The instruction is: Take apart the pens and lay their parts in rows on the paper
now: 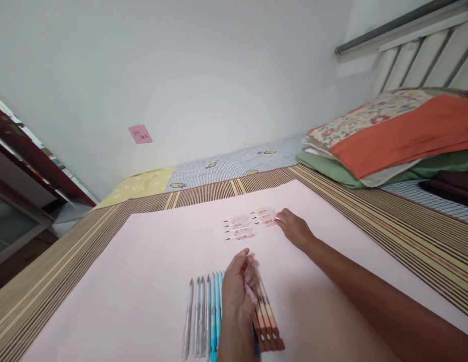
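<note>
My left hand [239, 284] is closed around a slim pink-and-clear stick [251, 293], its end poking out below the fingers. Under that hand and wrist lie rows of pens: clear grey ones [198, 317] at the left, light blue pens [214, 314] partly covered by the wrist, and brown-and-cream pens [266, 317] at the right. Farther off, my right hand [294, 229] pinches the right end of a slim pen refill [262, 222] at the sheet. Two short columns of dark-tipped, patterned refills lie there, the left column [237, 229] beside the right one.
A large pale pink sheet [173, 246] covers a striped mat [86, 251]. Folded orange, green and floral bedding [399, 136] is piled at the right, below a radiator [426, 60]. A pink note [140, 134] is on the white wall behind.
</note>
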`<state>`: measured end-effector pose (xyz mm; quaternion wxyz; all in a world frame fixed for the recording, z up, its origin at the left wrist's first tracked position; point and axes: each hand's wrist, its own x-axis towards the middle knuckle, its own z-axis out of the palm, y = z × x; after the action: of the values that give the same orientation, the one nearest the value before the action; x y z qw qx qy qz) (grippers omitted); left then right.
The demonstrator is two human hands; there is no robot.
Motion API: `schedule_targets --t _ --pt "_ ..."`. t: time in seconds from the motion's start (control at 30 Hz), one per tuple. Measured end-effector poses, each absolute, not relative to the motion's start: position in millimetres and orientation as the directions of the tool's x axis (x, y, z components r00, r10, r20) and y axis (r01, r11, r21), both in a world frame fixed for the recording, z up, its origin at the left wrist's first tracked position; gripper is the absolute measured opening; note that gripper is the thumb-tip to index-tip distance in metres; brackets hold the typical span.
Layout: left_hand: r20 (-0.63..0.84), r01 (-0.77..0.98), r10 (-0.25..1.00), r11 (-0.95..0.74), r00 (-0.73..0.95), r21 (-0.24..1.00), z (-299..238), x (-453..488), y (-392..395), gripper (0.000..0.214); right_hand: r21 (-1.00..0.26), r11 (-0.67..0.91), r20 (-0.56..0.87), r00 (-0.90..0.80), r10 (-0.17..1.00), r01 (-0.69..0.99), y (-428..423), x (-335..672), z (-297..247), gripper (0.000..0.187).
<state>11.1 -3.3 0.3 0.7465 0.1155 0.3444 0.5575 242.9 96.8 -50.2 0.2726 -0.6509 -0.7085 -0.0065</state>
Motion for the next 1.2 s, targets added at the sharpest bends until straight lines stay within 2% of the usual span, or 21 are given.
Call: schedule_targets --t 0.57,0.7,0.8,0.87,0.97,1.07,1.13,1.2 --pt "-0.391 -0.747 0.908 0.363 0.15 0.557 1 12 -3 0.03 -0.317 0.147 0.388 -0.014 0.922 0.937 95 239 -45 0.019" --pt "-0.412 -0.751 0.901 0.368 0.14 0.549 5 9 -3 0.028 -0.354 0.137 0.401 0.017 0.916 0.925 89 239 -36 0.015" --pt "-0.417 -0.761 0.9 0.358 0.126 0.541 8 7 -3 0.026 -0.449 0.124 0.42 0.086 0.903 0.885 82 243 -20 0.024" --pt "-0.415 -0.763 0.9 0.361 0.133 0.537 8 6 -3 0.026 -0.57 0.141 0.414 0.135 0.9 0.81 80 246 -8 0.032" --pt "-0.406 -0.759 0.902 0.364 0.143 0.54 7 7 -3 0.028 -0.78 0.191 0.379 0.207 0.902 0.596 79 250 5 0.04" --pt "-0.41 -0.763 0.901 0.365 0.144 0.534 6 7 -2 0.027 -0.949 0.134 0.217 0.286 0.933 0.284 83 250 2 0.045" --pt "-0.42 -0.769 0.896 0.367 0.142 0.523 7 7 -2 0.024 -0.996 0.057 0.073 0.276 0.958 0.066 86 247 -10 0.045" --pt "-0.429 -0.778 0.893 0.366 0.137 0.512 9 7 -2 0.021 -0.999 0.014 0.002 0.231 0.973 -0.052 88 245 -24 0.043"
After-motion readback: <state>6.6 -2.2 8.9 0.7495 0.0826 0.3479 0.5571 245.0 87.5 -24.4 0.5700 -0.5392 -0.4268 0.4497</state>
